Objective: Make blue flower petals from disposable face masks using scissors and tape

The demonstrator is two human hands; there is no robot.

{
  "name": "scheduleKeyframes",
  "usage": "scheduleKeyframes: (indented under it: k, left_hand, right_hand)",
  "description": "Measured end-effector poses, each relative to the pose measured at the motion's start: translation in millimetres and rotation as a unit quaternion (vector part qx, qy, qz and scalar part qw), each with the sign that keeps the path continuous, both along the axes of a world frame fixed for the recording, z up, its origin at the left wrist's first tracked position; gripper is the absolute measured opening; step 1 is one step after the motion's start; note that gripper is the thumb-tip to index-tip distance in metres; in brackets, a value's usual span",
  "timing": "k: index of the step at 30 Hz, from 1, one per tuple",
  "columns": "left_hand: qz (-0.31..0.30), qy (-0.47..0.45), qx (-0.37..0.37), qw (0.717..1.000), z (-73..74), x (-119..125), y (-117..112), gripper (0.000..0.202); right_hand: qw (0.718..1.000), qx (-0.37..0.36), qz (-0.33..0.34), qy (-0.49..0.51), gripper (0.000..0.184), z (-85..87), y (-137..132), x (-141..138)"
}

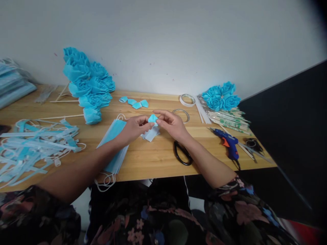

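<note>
Between my two hands is a small folded piece of blue mask fabric (153, 118), held up over the wooden table. My left hand (136, 126) pinches its left side with thumb and fingers. On the other side my right hand (170, 123) grips it between thumb and fingers. Whitish fabric pieces (150, 134) lie just below, partly hidden by the hands. A blue face mask (116, 163) with ear loops lies flat under my left wrist. Beyond my hands, several folded blue petals (136, 104) rest in a group. Next to my right forearm a black scissor handle (182, 157) shows.
Blue fabric flowers (88, 85) on sticks stand at the back left. Cut strips and loops (38, 146) pile at the left. A tape roll (187, 100), more flowers (221, 96), wrapped sticks (230, 118) and a blue glue gun (228, 141) lie to the right.
</note>
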State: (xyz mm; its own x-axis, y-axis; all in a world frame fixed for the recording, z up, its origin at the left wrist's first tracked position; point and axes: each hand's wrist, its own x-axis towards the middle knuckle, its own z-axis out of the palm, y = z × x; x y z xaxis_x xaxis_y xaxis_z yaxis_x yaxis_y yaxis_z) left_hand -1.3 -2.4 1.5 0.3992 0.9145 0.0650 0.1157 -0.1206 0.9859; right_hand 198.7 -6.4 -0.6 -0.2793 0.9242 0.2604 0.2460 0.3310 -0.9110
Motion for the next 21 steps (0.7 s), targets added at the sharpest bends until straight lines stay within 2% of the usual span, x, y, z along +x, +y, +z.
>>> scheduleKeyframes:
  k: [7, 10, 14, 16, 21]
  left_hand:
    - [0.017, 0.004, 0.008, 1.000, 1.7, -1, 0, 0.023]
    - [0.016, 0.010, 0.014, 1.000, 2.7, -2, 0, 0.024]
    - [0.020, 0.015, 0.016, 1.000, 1.7, -2, 0, 0.024]
    - [0.022, 0.017, 0.015, 0.999, 1.5, -2, 1, 0.025]
    - [0.021, 0.010, 0.010, 1.000, 2.3, -2, 1, 0.024]
  right_hand:
    - [0.996, 0.031, -0.050, -0.070, 0.037, 19.8, 10, 31]
    - [0.986, 0.027, -0.045, -0.159, 0.032, 26.5, 13, 46]
    - [0.937, 0.039, -0.024, -0.345, 0.019, 33.8, 11, 54]
    - [0.915, 0.038, 0.000, -0.402, 0.015, 36.7, 9, 56]
    - [0.918, 0.009, 0.043, -0.394, 0.006, 37.2, 7, 55]
